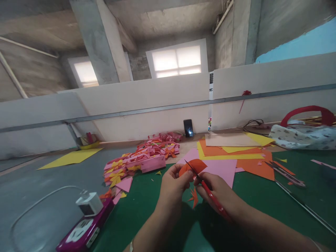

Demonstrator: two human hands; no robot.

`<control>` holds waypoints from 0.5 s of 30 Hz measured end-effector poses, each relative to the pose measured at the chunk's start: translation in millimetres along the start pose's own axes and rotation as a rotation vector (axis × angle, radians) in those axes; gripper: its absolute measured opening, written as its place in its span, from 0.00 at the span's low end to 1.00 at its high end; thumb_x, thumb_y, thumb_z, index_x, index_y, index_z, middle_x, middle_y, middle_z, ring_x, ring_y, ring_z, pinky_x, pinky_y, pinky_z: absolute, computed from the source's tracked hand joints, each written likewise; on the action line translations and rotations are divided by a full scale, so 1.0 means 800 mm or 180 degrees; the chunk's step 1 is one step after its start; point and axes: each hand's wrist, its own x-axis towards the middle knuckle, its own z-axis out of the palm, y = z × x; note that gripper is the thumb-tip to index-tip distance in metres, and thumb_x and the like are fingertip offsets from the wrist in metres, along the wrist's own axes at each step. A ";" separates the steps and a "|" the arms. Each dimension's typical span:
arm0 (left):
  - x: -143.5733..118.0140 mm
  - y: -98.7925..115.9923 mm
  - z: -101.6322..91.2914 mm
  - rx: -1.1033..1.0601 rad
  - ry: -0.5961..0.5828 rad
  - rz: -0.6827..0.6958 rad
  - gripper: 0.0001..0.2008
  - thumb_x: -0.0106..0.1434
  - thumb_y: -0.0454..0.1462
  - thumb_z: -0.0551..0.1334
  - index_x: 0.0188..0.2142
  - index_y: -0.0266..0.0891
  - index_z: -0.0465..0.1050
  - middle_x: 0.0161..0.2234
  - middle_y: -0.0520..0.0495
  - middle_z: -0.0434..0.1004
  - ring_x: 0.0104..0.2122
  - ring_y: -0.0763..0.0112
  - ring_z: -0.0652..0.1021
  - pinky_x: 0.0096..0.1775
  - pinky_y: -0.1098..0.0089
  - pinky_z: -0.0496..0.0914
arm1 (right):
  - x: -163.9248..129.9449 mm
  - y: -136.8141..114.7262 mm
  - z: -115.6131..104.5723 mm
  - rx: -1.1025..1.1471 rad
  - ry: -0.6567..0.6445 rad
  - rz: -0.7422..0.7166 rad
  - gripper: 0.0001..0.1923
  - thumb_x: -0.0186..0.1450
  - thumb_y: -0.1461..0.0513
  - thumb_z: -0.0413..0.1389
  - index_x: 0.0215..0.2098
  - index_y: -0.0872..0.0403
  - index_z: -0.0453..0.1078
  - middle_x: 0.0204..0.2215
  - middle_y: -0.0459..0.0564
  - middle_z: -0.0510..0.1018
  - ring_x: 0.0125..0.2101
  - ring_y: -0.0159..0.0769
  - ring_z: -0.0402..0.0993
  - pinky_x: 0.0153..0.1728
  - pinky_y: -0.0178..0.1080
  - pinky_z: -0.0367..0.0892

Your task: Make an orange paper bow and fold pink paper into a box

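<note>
Left hand [173,183]: closed, fingers pinching an orange paper piece [195,165] at its lower left edge, held up above the green mat [147,206].
Right hand [219,194]: closed around red scissors [207,189] — blades point up and left, tips at the orange piece.
Orange piece: rounded, folded, held in the air between both hands, in front of the pink sheet [217,169].
Scrap [193,197]: small jagged orange offcut on the mat, just below the hands.
Paper stack: orange sheets [252,164], yellow sheets [236,154] and a tan sheet [231,140], overlapping, right of centre.
Bows [141,159]: heap of pink, yellow and orange folded pieces, left of the hands.
Yellow sheet [70,157]: alone on the grey table, far left.
Phone [188,128]: upright against the partition.
Power strip [84,231]: purple, near left, a white charger [89,204] plugged in.
Bag [304,133]: patterned, red handles — far right.
Tools [286,173]: long, thin, lying on the mat right; kind unclear.
</note>
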 end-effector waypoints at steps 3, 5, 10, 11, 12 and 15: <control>0.001 -0.001 0.000 0.0003 0.0008 -0.0001 0.14 0.43 0.37 0.69 0.28 0.36 0.68 0.20 0.54 0.70 0.17 0.82 0.65 0.23 0.78 0.58 | 0.003 0.007 0.001 -0.0123 0.0049 -0.0191 0.03 0.56 0.64 0.49 0.24 0.54 0.60 0.16 0.39 0.61 0.18 0.26 0.55 0.19 0.30 0.50; 0.001 -0.001 0.000 -0.0016 -0.0001 0.0001 0.14 0.43 0.37 0.69 0.28 0.36 0.68 0.20 0.54 0.70 0.18 0.81 0.66 0.23 0.77 0.59 | 0.004 0.010 0.002 -0.0195 0.0066 -0.0265 0.04 0.56 0.65 0.49 0.23 0.54 0.59 0.16 0.39 0.62 0.18 0.26 0.55 0.19 0.30 0.50; 0.001 -0.002 0.000 -0.0061 0.0008 -0.0033 0.14 0.42 0.38 0.69 0.28 0.37 0.68 0.20 0.54 0.70 0.18 0.80 0.67 0.23 0.77 0.59 | 0.003 0.007 0.001 -0.0020 0.0003 -0.0245 0.06 0.56 0.65 0.48 0.22 0.54 0.58 0.14 0.38 0.59 0.17 0.25 0.52 0.17 0.30 0.47; 0.000 -0.002 0.000 -0.0057 0.0021 -0.0037 0.15 0.42 0.38 0.70 0.28 0.37 0.68 0.20 0.54 0.70 0.18 0.80 0.67 0.23 0.77 0.59 | 0.003 0.006 0.001 0.0013 -0.0024 -0.0232 0.05 0.56 0.65 0.48 0.22 0.54 0.58 0.15 0.38 0.58 0.17 0.25 0.52 0.17 0.30 0.47; 0.000 -0.002 0.000 -0.0049 0.0024 -0.0037 0.15 0.41 0.38 0.70 0.28 0.37 0.68 0.20 0.54 0.70 0.18 0.81 0.67 0.23 0.77 0.59 | 0.002 0.006 0.000 0.0026 -0.0047 -0.0219 0.05 0.56 0.65 0.48 0.22 0.54 0.58 0.15 0.37 0.58 0.17 0.25 0.51 0.17 0.30 0.47; 0.000 -0.001 0.000 -0.0053 0.0017 -0.0003 0.15 0.42 0.39 0.70 0.28 0.36 0.68 0.20 0.54 0.70 0.18 0.82 0.66 0.23 0.78 0.59 | 0.003 0.006 0.000 -0.0022 -0.0025 -0.0237 0.04 0.55 0.66 0.48 0.22 0.54 0.58 0.15 0.37 0.58 0.17 0.24 0.52 0.17 0.29 0.47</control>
